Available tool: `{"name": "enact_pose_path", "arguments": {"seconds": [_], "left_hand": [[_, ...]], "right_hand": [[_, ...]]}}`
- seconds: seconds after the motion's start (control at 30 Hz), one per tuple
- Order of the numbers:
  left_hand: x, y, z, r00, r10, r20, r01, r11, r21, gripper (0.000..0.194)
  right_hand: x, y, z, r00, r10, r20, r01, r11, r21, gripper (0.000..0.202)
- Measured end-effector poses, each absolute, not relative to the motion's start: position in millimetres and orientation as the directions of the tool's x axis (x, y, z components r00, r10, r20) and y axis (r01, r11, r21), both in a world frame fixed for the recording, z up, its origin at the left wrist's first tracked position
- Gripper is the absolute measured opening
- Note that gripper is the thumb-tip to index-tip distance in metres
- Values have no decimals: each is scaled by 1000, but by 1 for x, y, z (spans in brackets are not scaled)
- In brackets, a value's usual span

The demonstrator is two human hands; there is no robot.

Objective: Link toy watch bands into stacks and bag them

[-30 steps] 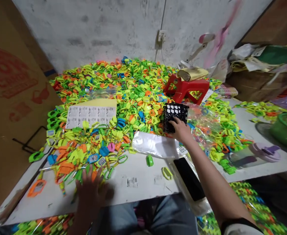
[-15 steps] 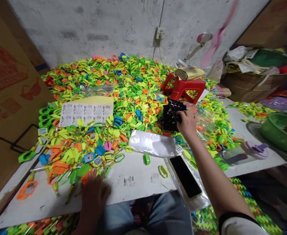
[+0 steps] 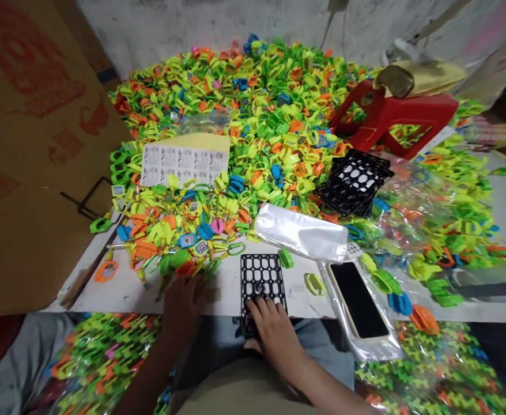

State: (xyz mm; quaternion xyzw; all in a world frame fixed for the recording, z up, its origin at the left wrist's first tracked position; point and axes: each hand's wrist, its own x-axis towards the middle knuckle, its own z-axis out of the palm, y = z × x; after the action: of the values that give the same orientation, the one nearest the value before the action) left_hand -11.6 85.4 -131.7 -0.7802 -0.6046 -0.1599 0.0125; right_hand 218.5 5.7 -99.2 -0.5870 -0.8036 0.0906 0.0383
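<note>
My right hand (image 3: pixel 274 331) holds a black plastic grid panel (image 3: pixel 261 274) by its near end, fingers on top and thumb beneath, over the table's front edge. To the left, my left hand (image 3: pixel 184 302) rests in shadow at the near side of the pile, fingers stretched forward and thumb apart. Its fingertips are close to an orange toy watch piece (image 3: pixel 187 268); whether they touch it I cannot tell. A light green piece (image 3: pixel 286 258) and a yellow-green ring (image 3: pixel 314 284) lie right of the panel. More black grid panels (image 3: pixel 357 181) are stacked askew on the pile.
Bright toy watches (image 3: pixel 261 115) are heaped across the table (image 3: pixel 225 297). A label sheet (image 3: pixel 184 164), clear plastic bags (image 3: pixel 302 230) and a phone (image 3: pixel 359 300) lie among them. A red stool (image 3: pixel 408 118) stands back right; a cardboard box (image 3: pixel 41 173) flanks the left.
My right hand has moved from the black panel stack to the table's front edge, bringing one panel with it. My left hand stays by the pile. The head view has shifted.
</note>
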Motion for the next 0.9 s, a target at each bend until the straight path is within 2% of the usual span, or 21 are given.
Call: {"name": "enact_pose_path", "arguments": {"seconds": [0.07, 0.2, 0.27, 0.33, 0.5, 0.63, 0.7, 0.77, 0.8, 0.9], "left_hand": [[-11, 86, -129, 213, 948, 236, 950, -258, 178, 30], [-9, 88, -121, 169, 972, 163, 949, -206, 241, 24], [-11, 87, -115, 102, 988, 118, 930, -137, 341, 22], [-16, 84, -109, 24, 998, 56, 870, -48, 490, 23], [-23, 75, -100, -28, 987, -158, 514, 150, 845, 39], [-11, 75, -100, 21, 969, -245, 212, 236, 948, 55], [-1, 80, -102, 24, 970, -242, 161, 235, 959, 53], [12, 89, -105, 13, 980, -197, 197, 190, 962, 45], [19, 94, -107, 13, 985, -170, 233, 162, 959, 40], [45, 115, -116, 36, 994, -108, 315, 91, 945, 26]], "right_hand": [[224, 13, -94, -334, 941, -59, 915, 309, -260, 78], [220, 59, -77, -329, 944, -12, 886, 305, -349, 38], [208, 90, -77, -338, 941, -21, 874, 305, -379, 35], [193, 117, -82, -347, 934, -89, 872, 286, -398, 36], [168, 141, -96, -268, 958, -107, 904, 212, -371, 32], [180, 128, -92, -179, 979, -96, 891, 120, -439, 22], [195, 117, -89, -127, 989, -71, 823, 65, -564, 14], [213, 105, -89, -42, 998, -40, 689, 0, -725, 9], [222, 99, -91, 11, 999, -34, 599, -34, -800, 11], [248, 84, -101, 150, 986, -73, 267, -112, -957, 40]]}}
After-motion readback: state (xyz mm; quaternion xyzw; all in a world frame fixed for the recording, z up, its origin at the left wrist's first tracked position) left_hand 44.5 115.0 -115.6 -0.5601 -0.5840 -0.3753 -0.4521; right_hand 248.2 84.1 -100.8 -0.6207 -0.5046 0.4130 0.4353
